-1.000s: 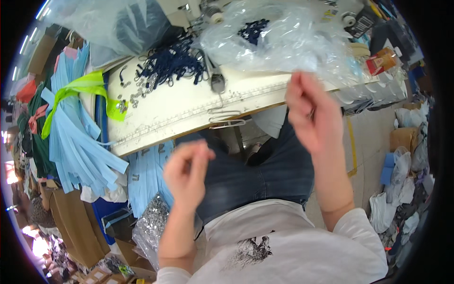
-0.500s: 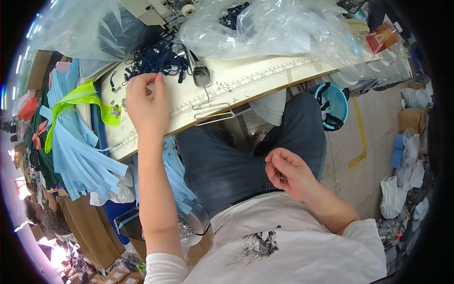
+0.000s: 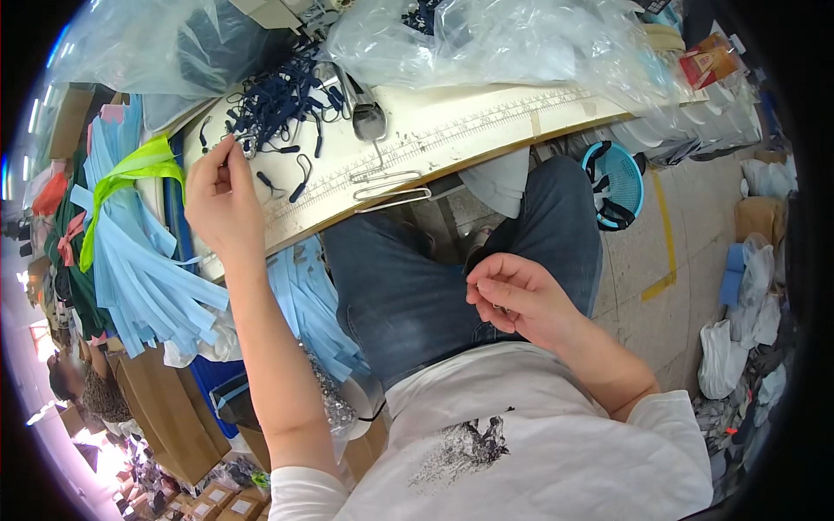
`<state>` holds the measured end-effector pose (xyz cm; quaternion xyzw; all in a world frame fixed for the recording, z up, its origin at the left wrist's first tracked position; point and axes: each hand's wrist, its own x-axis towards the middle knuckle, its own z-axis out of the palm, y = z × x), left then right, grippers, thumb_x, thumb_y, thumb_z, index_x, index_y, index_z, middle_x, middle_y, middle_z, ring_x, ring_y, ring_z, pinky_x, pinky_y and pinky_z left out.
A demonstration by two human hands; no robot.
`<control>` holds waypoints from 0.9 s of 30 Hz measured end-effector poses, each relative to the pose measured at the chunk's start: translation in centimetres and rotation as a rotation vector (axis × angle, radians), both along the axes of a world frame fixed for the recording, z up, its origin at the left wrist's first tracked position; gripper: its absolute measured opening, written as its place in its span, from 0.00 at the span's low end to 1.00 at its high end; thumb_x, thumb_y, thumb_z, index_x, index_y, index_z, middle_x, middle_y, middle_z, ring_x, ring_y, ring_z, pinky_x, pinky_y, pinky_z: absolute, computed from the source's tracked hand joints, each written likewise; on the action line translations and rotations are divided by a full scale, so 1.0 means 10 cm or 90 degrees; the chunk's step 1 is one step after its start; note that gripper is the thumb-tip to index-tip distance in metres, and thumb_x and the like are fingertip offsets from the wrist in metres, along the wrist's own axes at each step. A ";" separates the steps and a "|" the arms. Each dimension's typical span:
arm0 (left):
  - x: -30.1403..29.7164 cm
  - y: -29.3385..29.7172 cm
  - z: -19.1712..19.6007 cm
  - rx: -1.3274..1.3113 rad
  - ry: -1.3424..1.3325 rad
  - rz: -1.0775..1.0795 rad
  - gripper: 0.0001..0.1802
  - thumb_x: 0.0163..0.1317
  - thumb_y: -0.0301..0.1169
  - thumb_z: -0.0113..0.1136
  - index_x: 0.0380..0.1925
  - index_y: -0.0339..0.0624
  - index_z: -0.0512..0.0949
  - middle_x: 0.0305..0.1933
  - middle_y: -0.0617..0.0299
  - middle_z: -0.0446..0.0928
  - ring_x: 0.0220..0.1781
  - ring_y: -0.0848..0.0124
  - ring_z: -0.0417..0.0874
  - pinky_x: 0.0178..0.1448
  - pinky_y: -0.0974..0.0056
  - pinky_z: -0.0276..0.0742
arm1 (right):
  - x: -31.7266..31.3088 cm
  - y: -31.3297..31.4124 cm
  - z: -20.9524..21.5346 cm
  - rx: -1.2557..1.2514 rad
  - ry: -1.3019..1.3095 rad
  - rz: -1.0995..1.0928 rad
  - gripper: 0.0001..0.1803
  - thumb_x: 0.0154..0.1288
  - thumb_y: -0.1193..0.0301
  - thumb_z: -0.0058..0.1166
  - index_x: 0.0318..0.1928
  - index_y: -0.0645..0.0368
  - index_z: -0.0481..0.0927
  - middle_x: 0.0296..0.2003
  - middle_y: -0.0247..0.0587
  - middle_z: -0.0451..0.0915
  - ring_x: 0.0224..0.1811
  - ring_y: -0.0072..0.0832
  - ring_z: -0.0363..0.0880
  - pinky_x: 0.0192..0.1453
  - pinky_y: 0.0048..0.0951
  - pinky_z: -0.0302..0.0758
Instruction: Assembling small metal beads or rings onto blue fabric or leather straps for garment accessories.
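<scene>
My left hand (image 3: 224, 204) is over the left end of the white work table (image 3: 417, 122), thumb and forefinger pinched together. Whatever is between those fingertips is too small to make out. Just beyond them lies a heap of dark blue cord zipper pulls (image 3: 278, 100), with a few loose pulls (image 3: 301, 178) nearer the table edge. Small shiny metal pieces (image 3: 248, 146) sit beside the fingertips. Above my lap, my right hand (image 3: 530, 304) is curled closed; a glint of small metal pieces (image 3: 501, 308) shows between its fingers, mostly hidden.
A metal scoop (image 3: 368, 120) and bent wire (image 3: 388, 193) lie on the table, with clear plastic bags (image 3: 495, 56) behind. Light blue strips (image 3: 143, 252) and a neon yellow strip (image 3: 130, 182) hang at the left. A turquoise basket (image 3: 618, 187) stands right of my knee.
My left hand has shifted left and back toward me, off the cord pile. A few pulls now lie loose near the edge. My right hand has risen slightly and moved left.
</scene>
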<state>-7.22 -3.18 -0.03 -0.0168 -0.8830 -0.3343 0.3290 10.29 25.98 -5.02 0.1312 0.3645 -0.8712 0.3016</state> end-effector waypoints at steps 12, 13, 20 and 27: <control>0.03 -0.14 0.03 0.283 -0.073 -0.096 0.14 0.69 0.28 0.56 0.50 0.30 0.77 0.37 0.61 0.79 0.29 0.81 0.71 0.33 0.76 0.67 | 0.04 -0.02 0.00 0.015 0.037 -0.006 0.09 0.73 0.70 0.50 0.48 0.62 0.76 0.37 0.39 0.81 0.31 0.16 0.78 0.23 0.15 0.67; 0.09 -0.09 0.07 0.287 -0.080 -0.099 0.14 0.69 0.28 0.56 0.50 0.30 0.77 0.37 0.61 0.79 0.29 0.81 0.71 0.33 0.76 0.67 | 0.03 -0.02 0.02 0.021 0.049 -0.004 0.09 0.73 0.70 0.50 0.48 0.62 0.76 0.37 0.40 0.81 0.32 0.17 0.78 0.23 0.15 0.67; 1.22 0.56 0.12 0.608 -0.286 -0.328 0.07 0.68 0.25 0.57 0.41 0.32 0.77 0.37 0.56 0.79 0.26 0.81 0.71 0.30 0.77 0.65 | -0.09 -0.03 0.11 -0.083 0.059 -0.043 0.09 0.74 0.71 0.48 0.49 0.61 0.75 0.39 0.41 0.81 0.33 0.17 0.78 0.24 0.16 0.67; 1.80 1.00 -0.25 0.678 -0.487 -0.334 0.06 0.73 0.29 0.50 0.44 0.39 0.70 0.32 0.66 0.75 0.27 0.84 0.66 0.31 0.79 0.62 | -0.06 -0.08 0.06 -0.099 0.085 -0.077 0.09 0.73 0.70 0.51 0.48 0.60 0.76 0.37 0.37 0.80 0.33 0.16 0.76 0.26 0.16 0.68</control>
